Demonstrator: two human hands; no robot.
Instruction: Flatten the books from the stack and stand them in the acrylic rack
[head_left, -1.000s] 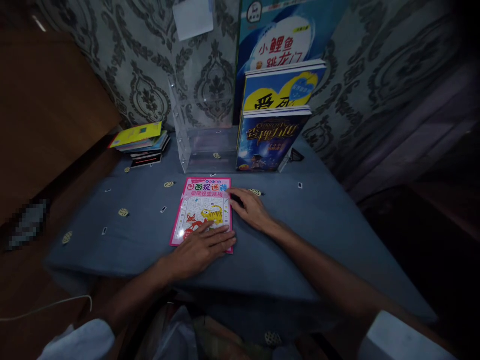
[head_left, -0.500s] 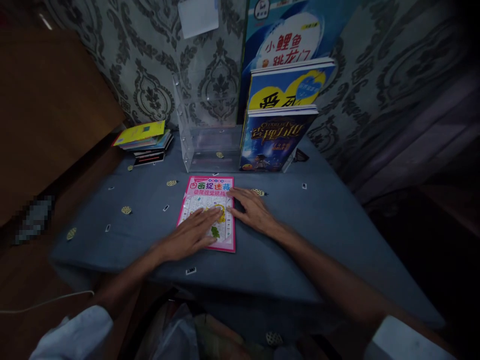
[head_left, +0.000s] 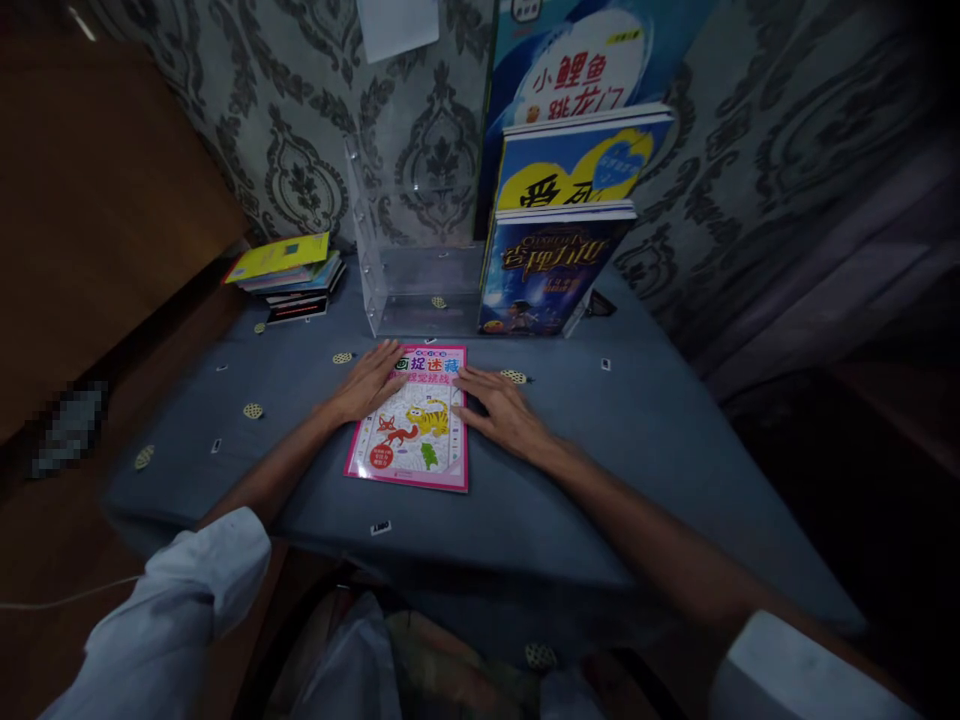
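Pink-bordered book (head_left: pixel 420 430): flat on the blue-grey cloth of the bench (head_left: pixel 600 510), near the front edge, just in front of a transparent rack (head_left: pixel 360 230). Cover up, title at the far end; red fox and yellow striped cat over a pale, busy drawing, green shape below. Glare at the lower left corner.

Left hand (head_left: pixel 367 383): laid over the upper left corner of the book, covering the start of the title. Grip open, fingers outstretched, closed round nothing. Right hand (head_left: pixel 506 412): at the right edge, palm down, fingertips against the upper part of the border, thumb apart and lower down. Grip open, fingers slightly bent; cannot tell whether pressing.

In the right side of the rack, stepped upward to the back: dark blue book (head_left: pixel 551 275), blue-and-yellow book (head_left: pixel 577 160), tall teal book (head_left: pixel 600 60). Behind, patterned wallpaper (head_left: pixel 300 180) with a white sheet (head_left: pixel 397 25) high up. At the far left of the bench, a loose stack of books (head_left: pixel 289 278), yellow cover on top. Just right of the rack, a small dark object (head_left: pixel 601 304), too dim to make out.
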